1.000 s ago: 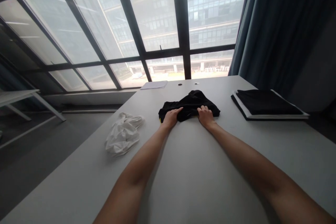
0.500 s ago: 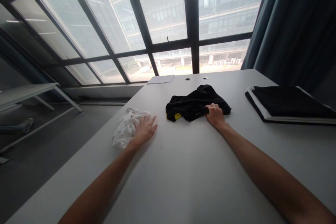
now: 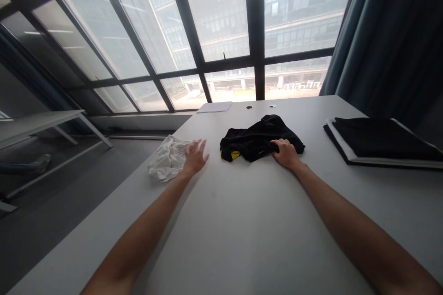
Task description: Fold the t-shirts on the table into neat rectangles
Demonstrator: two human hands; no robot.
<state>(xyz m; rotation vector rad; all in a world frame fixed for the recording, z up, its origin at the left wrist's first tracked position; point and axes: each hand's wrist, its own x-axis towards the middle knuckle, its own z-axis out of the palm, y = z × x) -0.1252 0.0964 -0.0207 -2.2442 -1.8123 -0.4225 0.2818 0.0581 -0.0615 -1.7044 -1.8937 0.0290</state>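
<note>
A crumpled white cloth point(image 3: 167, 160) lies near the table's left edge. Beside its right side is my left hand point(image 3: 195, 156), open with fingers spread; the fingertips overlap the cloth's edge, and I cannot tell whether they touch it. To the right, a bunched black garment point(image 3: 258, 136) with a yellow patch at its left corner rests on the table. My right hand point(image 3: 285, 153) is closed on its near right edge, fingers curled over the fabric.
The white table point(image 3: 238, 221) runs toward large windows. A folded black and white fabric stack point(image 3: 384, 136) lies at right, some paper point(image 3: 214, 107) at the far edge. Another table point(image 3: 41, 122) stands at left, with a person's shoe point(image 3: 42, 163) below it. A dark curtain point(image 3: 374, 32) hangs at right.
My left hand has shifted slightly right and away from the middle of the white cloth, which now looks flatter. My right hand stays on the black garment. The view has tilted a little.
</note>
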